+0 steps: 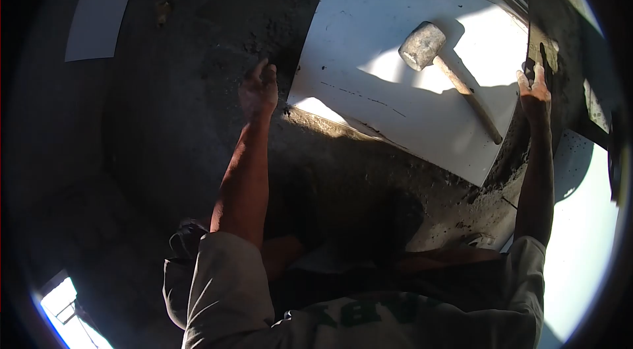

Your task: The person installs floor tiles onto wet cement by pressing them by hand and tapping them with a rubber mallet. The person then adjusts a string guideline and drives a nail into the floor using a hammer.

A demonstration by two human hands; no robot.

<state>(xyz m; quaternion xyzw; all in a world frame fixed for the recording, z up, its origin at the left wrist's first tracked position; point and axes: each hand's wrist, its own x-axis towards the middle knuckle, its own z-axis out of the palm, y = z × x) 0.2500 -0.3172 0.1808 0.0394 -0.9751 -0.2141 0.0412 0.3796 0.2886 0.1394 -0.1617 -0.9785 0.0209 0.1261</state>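
**Flanking a white tile (395, 111), two bare hands stood apart in hard light and shade**

Black surrounded the round view, and the tile's top ran out of the frame. The panel lay on rough, grey ground (178, 125), between the two hands and tilted slightly in view. Curved dark streaks crossed its upper right corner; whether they were marks or reflections could not be told.

The left grip (258, 90) was in shadow just beside the tile's left edge, its fingers bent and its thumb raised; whether they pinched anything could not be made out. The right grip (535, 90) was at the opposite edge, fingers extended and a little spread, though the shade hid whether the tips touched the tile.

The tile was smooth and white, dotted with dark specks and crossed by a thin broken line. Sunlit patches broke up its blue-grey shade. A mallet (422, 46) rested on it, its scuffed, greyish head towards the top and its wooden handle slanting to the lower right edge.

Deep shadow swallowed much of the ground below, and folds partly hid the green lettering on the shirt (376, 322).
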